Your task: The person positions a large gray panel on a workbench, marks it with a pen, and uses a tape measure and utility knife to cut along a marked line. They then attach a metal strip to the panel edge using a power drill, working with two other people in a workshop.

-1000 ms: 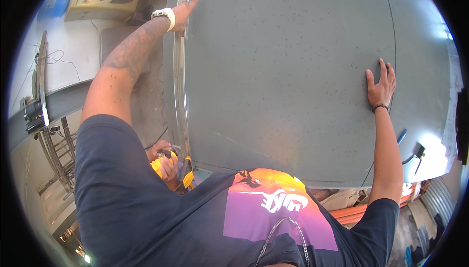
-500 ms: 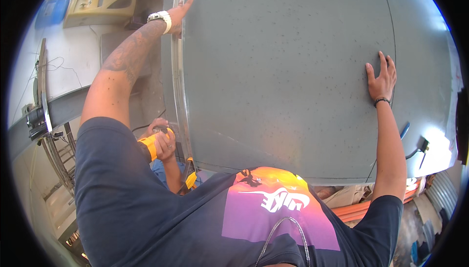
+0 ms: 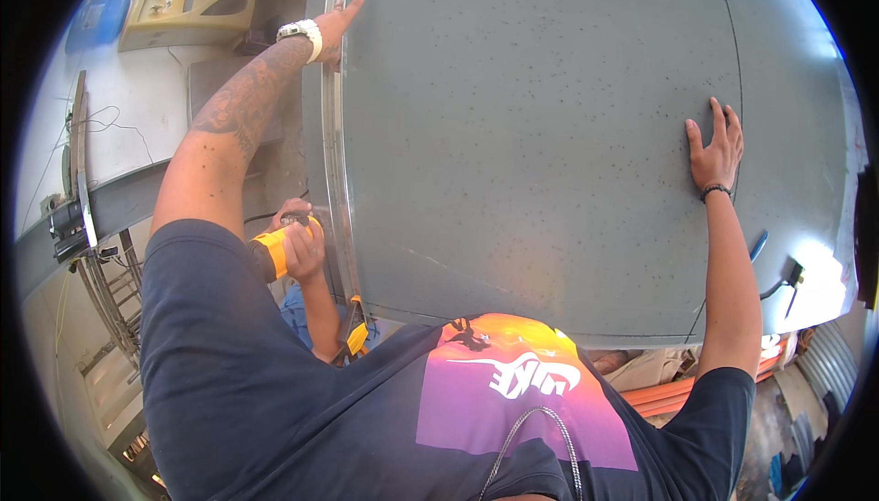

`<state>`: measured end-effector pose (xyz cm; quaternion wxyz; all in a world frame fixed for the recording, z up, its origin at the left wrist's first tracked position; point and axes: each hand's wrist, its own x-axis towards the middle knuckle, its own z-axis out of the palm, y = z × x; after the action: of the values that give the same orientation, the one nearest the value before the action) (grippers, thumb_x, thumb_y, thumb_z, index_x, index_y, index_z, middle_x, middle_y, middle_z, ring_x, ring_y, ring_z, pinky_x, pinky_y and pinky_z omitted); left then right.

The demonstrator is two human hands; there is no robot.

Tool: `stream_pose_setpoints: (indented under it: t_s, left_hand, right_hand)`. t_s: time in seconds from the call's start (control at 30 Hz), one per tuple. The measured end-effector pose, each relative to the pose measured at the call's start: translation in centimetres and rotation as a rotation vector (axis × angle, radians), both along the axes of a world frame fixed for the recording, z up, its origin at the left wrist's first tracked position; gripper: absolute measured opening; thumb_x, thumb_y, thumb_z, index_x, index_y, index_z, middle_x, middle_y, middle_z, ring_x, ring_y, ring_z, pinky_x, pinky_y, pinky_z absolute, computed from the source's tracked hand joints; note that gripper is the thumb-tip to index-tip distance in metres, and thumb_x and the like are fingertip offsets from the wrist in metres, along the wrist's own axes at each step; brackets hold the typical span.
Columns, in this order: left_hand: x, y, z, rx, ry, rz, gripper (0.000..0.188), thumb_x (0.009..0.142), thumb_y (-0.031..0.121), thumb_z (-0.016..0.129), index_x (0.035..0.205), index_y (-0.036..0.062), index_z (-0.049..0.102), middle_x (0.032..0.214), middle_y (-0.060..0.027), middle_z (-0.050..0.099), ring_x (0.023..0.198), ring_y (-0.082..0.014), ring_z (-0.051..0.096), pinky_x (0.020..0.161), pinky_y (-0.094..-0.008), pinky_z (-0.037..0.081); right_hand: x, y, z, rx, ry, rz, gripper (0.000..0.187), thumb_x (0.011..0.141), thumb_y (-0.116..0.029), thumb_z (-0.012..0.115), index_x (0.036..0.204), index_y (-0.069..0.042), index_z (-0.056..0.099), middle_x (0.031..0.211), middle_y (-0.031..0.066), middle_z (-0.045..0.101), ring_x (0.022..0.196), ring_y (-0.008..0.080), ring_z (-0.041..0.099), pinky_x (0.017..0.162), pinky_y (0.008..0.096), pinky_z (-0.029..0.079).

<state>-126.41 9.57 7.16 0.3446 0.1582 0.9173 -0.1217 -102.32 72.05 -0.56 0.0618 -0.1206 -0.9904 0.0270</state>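
Note:
A large grey sheet with dark specks lies before me, a long metal bar running along its left side. Across the far part of that bar, my left hand grips it, one finger pointing out over the sheet; some fingers are hidden. My right hand rests flat on the sheet, fingers spread, beside a dark line. Below my left arm, a co-worker's hands hold a yellow corded power tool just left of the bar. A yellow-and-black clamp sits at the bar's near end.
On the left are a beige plastic housing, a blue container and a grey metal beam. Orange pipes and corrugated sheets lie below right. A black cable with a plug is at the right edge.
The co-worker's hands and the yellow power tool have shifted slightly to the left, away from the bar. Both my hands stay where they were.

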Motion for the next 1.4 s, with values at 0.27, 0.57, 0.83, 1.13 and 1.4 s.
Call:
stream_pose_setpoints:
  t_s: [0.27, 0.57, 0.83, 1.13, 1.4]
  left_hand:
    - [-0.4, -0.7, -0.7, 0.013, 0.046, -0.062, 0.15, 0.068, -0.003, 0.087, 0.154, 0.0237, -0.033, 0.157, -0.0394, 0.017, 0.115, -0.0422, 0.065, 0.098, -0.0419, 0.057]
    - [-0.5, -0.3, -0.7, -0.027, 0.052, -0.037, 0.154, 0.064, 0.0, 0.09, 0.154, 0.0237, -0.032, 0.157, -0.0382, 0.022, 0.114, -0.0433, 0.065, 0.097, -0.0435, 0.057]
    - [-0.2, -0.3, -0.4, -0.015, 0.086, -0.063, 0.153, 0.064, -0.001, 0.09, 0.155, 0.0257, -0.03, 0.158, -0.0359, 0.024, 0.112, -0.044, 0.065, 0.096, -0.045, 0.057]
    - [-0.5, -0.3, -0.9, -0.026, 0.102, -0.077, 0.153, 0.063, -0.001, 0.09, 0.155, 0.0256, -0.03, 0.157, -0.0364, 0.025, 0.109, -0.0445, 0.066, 0.094, -0.0449, 0.058]
    - [-0.3, -0.5, -1.1, -0.015, 0.164, -0.146, 0.154, 0.061, -0.002, 0.09, 0.156, 0.023, -0.028, 0.154, -0.0387, 0.028, 0.107, -0.0451, 0.067, 0.09, -0.0455, 0.058]
  right_hand:
    - [0.1, 0.1, -0.2, 0.02, 0.001, -0.003, 0.067, 0.096, -0.058, 0.056, 0.154, -0.027, 0.042, 0.159, 0.0124, 0.035, 0.149, 0.0318, 0.029, 0.123, 0.0463, 0.024]
    - [0.1, 0.2, -0.3, 0.018, 0.009, 0.001, 0.067, 0.096, -0.057, 0.057, 0.153, -0.027, 0.042, 0.159, 0.012, 0.035, 0.149, 0.0308, 0.029, 0.123, 0.0459, 0.024]
    - [0.0, 0.1, -0.3, 0.029, 0.01, 0.003, 0.066, 0.096, -0.056, 0.057, 0.154, -0.027, 0.042, 0.159, 0.0121, 0.035, 0.149, 0.0311, 0.029, 0.123, 0.0459, 0.024]
    - [0.1, 0.1, -0.3, 0.022, 0.006, -0.003, 0.067, 0.096, -0.058, 0.057, 0.153, -0.027, 0.043, 0.159, 0.0126, 0.035, 0.148, 0.0321, 0.03, 0.123, 0.0462, 0.024]
    - [0.1, 0.0, 0.0, 0.006, -0.003, 0.002, 0.067, 0.096, -0.058, 0.056, 0.154, -0.027, 0.042, 0.159, 0.0126, 0.035, 0.148, 0.0318, 0.03, 0.122, 0.0462, 0.025]
